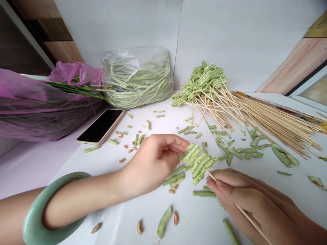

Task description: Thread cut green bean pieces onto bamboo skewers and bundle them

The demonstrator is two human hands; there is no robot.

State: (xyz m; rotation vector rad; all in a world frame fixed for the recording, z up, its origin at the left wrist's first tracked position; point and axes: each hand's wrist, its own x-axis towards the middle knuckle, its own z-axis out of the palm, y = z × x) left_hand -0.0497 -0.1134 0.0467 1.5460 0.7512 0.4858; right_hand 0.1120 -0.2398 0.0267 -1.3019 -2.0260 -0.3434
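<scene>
My left hand (155,161), with a jade-green bangle (38,217) on the forearm, pinches a row of cut green bean pieces (200,163) threaded side by side on a bamboo skewer (240,211). My right hand (245,197) is closed round the skewer's lower part, which runs out past the palm toward the bottom right. More short bean pieces (176,177) lie on the white table (114,163) just below the threaded row.
A heap of finished bean skewers (206,81) and a bundle of bare bamboo sticks (276,119) lie at the back right. A clear bag of long beans (139,76), a purple bag with green stalks (38,105) and a phone (100,126) sit at the left. Bean scraps and seeds are scattered around.
</scene>
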